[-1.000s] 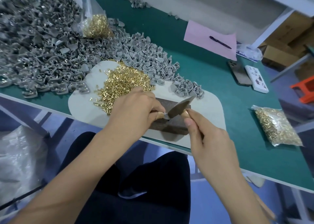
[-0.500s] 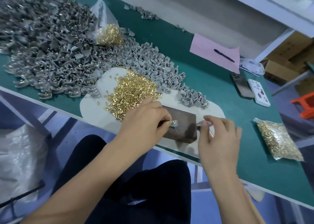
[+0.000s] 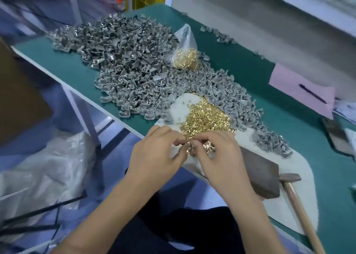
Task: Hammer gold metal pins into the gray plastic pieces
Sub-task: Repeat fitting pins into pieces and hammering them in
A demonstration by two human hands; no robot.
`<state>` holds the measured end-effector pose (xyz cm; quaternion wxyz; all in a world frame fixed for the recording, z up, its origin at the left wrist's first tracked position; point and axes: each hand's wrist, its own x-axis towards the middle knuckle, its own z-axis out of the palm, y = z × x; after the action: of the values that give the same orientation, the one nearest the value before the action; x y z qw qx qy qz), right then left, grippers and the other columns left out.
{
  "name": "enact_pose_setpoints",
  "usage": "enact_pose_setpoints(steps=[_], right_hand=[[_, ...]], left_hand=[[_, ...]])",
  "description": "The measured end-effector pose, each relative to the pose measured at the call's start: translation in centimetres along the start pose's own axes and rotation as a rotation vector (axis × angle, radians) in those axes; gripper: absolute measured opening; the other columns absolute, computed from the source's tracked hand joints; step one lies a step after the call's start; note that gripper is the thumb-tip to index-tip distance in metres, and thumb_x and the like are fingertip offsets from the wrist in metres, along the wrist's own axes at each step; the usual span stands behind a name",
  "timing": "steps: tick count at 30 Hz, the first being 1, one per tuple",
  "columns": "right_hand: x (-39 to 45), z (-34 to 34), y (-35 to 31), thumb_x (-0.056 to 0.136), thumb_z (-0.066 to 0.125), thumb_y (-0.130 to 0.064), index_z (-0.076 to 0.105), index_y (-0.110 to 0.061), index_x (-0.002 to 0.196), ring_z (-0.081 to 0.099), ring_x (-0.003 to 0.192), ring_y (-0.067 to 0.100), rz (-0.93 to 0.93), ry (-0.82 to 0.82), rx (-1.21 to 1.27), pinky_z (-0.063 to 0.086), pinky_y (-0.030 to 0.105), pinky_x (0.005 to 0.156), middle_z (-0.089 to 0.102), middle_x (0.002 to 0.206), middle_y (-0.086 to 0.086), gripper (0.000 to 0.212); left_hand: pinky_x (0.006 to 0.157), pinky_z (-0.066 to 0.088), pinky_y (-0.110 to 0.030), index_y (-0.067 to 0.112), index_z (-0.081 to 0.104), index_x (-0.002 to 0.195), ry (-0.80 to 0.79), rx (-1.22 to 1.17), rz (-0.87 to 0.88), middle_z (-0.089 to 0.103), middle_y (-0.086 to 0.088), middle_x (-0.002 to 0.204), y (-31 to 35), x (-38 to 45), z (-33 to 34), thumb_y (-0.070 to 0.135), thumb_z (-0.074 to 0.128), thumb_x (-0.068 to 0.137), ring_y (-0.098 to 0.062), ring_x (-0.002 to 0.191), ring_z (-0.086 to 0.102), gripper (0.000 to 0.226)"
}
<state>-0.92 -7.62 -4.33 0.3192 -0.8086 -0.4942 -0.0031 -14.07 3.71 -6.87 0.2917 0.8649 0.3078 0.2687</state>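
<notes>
A loose pile of gold pins lies on a white mat at the table's near edge. Both hands meet at the pile's near end. My left hand has thumb and forefinger pinched together at the pins. My right hand curls its fingers down into the pins, fingertips touching the left hand's. What sits between the fingertips is blurred. The hammer lies on the mat to the right, held by neither hand, beside a dark block. Gray plastic pieces form a big heap beyond.
A clear bag of gold pins rests on the gray heap. A pink sheet with a pen and a phone lie at the right. The green table's edge runs diagonally, with a plastic bag on the floor below.
My right hand has let go of the hammer, which now lies on the mat. Both hands moved from the dark block to the gold pin pile. The view swung left.
</notes>
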Motion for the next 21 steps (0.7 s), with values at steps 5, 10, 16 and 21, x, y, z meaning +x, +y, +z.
enact_pose_setpoints(steps=[5, 10, 16, 21], right_hand=[[1.9, 3.6, -1.2, 0.097, 0.064, -0.036, 0.073, -0.025, 0.111, 0.049, 0.103, 0.015, -0.009, -0.021, -0.130, 0.044, 0.037, 0.090, 0.061, 0.103, -0.012, 0.020], [2.9, 5.8, -2.0, 0.092, 0.072, -0.039, 0.076, -0.023, 0.099, 0.049, 0.094, 0.020, 0.018, -0.015, -0.293, 0.043, 0.037, 0.081, 0.062, 0.094, -0.006, 0.018], [3.8, 6.3, -2.1, 0.091, 0.074, -0.030, 0.077, -0.024, 0.088, 0.047, 0.084, 0.017, 0.018, -0.016, -0.341, 0.042, 0.037, 0.077, 0.061, 0.084, -0.009, 0.007], [4.4, 6.4, -2.6, 0.089, 0.074, -0.034, 0.076, -0.025, 0.087, 0.051, 0.085, 0.016, 0.046, -0.030, -0.397, 0.048, 0.038, 0.078, 0.063, 0.083, -0.009, 0.010]], left_hand=[[0.062, 0.035, -0.016, 0.037, 0.062, 0.088, 0.019, 0.105, -0.127, 0.054, 0.018, 0.087, -4.1, 0.3, -1.6, 0.039, 0.062, 0.089, -0.005, 0.094, 0.047, 0.002], [0.065, 0.045, -0.026, 0.036, 0.060, 0.087, 0.031, 0.153, -0.130, 0.053, 0.017, 0.086, -5.5, 1.8, -2.1, 0.046, 0.059, 0.089, -0.006, 0.094, 0.048, 0.010], [0.067, 0.044, -0.026, 0.035, 0.061, 0.088, 0.023, 0.202, -0.137, 0.054, 0.016, 0.089, -5.7, 3.5, -1.7, 0.048, 0.061, 0.090, -0.008, 0.097, 0.049, 0.014], [0.068, 0.045, -0.027, 0.036, 0.056, 0.087, 0.020, 0.189, -0.145, 0.052, 0.016, 0.092, -5.8, 4.3, -1.6, 0.047, 0.068, 0.087, -0.008, 0.099, 0.047, 0.017]])
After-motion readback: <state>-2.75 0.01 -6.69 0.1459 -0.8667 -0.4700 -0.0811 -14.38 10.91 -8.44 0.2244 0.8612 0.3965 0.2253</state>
